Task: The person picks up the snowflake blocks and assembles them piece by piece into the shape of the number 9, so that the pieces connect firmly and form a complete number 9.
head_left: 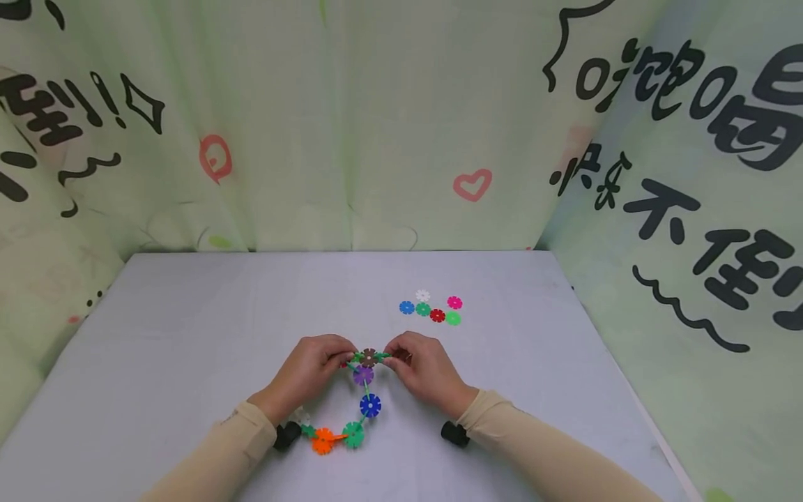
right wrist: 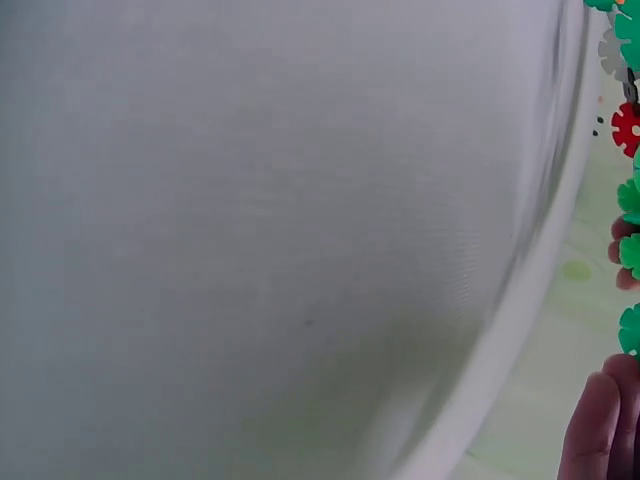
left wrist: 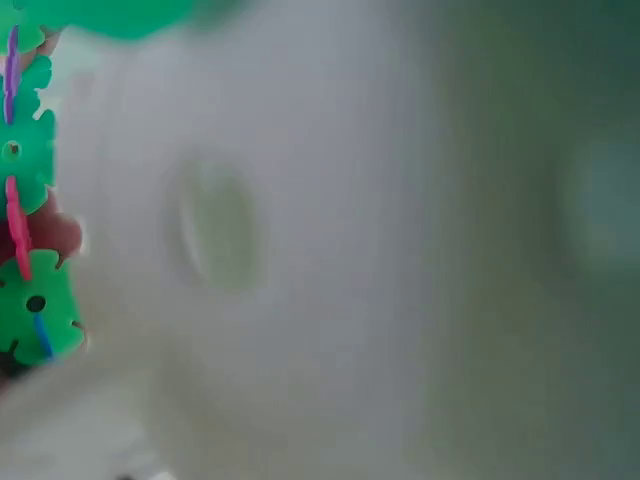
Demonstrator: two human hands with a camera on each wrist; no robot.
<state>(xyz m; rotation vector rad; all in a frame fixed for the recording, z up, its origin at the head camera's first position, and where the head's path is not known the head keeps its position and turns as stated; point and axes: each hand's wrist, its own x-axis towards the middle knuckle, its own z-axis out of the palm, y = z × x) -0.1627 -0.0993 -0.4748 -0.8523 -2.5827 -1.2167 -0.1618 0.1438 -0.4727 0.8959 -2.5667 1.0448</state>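
Note:
A chain of interlocking snowflake discs [head_left: 370, 405] hangs in a loop between my hands and the white table in the head view. It has brown, purple, blue, green and orange discs. My left hand [head_left: 314, 362] pinches the chain just left of the brown disc [head_left: 368, 358]. On the other side, my right hand [head_left: 423, 366] pinches a green piece joined to that disc. In the left wrist view, green discs [left wrist: 30, 150] linked by purple and pink ones stand at the left edge. The right wrist view catches a red disc [right wrist: 627, 128] and fingers [right wrist: 590, 430] at its right edge.
Several loose discs [head_left: 437, 316] in blue, white, green, red and pink lie beyond my hands on the white table [head_left: 207, 314]. Printed curtains [head_left: 376, 139] surround the table at the back and sides. Black straps [head_left: 454, 434] sit at both wrists.

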